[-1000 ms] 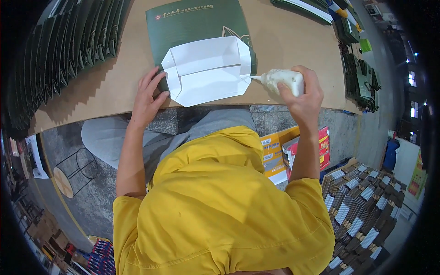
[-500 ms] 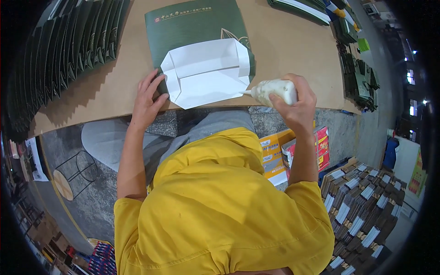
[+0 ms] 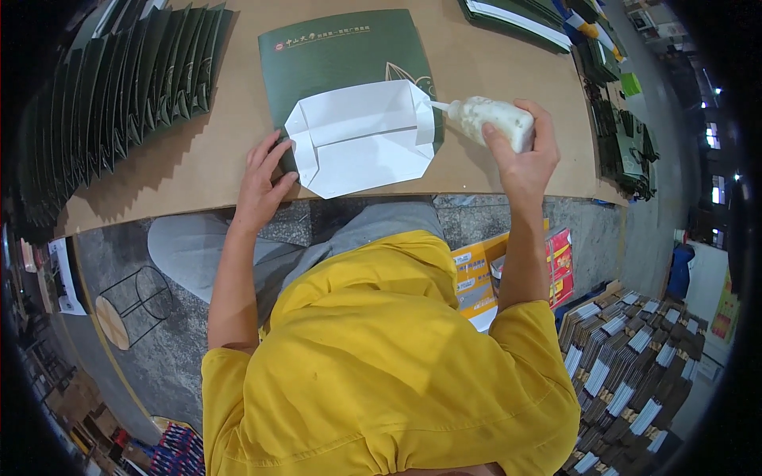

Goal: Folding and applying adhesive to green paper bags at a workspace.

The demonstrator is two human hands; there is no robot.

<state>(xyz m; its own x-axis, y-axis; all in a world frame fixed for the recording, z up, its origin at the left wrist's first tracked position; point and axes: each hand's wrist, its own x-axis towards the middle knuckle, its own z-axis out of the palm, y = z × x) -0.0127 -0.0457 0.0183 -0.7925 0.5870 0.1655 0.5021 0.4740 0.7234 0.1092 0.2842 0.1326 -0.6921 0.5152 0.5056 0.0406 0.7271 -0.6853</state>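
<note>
A green paper bag (image 3: 341, 55) lies flat on the tabletop in front of me, its near end folded open into a white, box-like bottom (image 3: 365, 143) with angled corners. My left hand (image 3: 263, 176) rests at the left edge of that end, thumb and fingers spread and touching it. My right hand (image 3: 530, 155) grips a whitish squeeze glue bottle (image 3: 492, 120), tilted on its side. The bottle's thin nozzle (image 3: 439, 105) points left at the upper right corner of the white bottom; whether the tip touches the paper, I cannot tell.
A row of folded green bags (image 3: 119, 103) stands along the left of the brown table (image 3: 508, 47). More green bags (image 3: 516, 24) are stacked at the far right. Below are a stool (image 3: 113, 323), a yellow carton (image 3: 476, 278) and bundled stacks (image 3: 631, 357).
My right hand has moved the glue bottle away from me, its nozzle going from the near right corner of the white bottom to the far right one. My left hand stays at the left edge.
</note>
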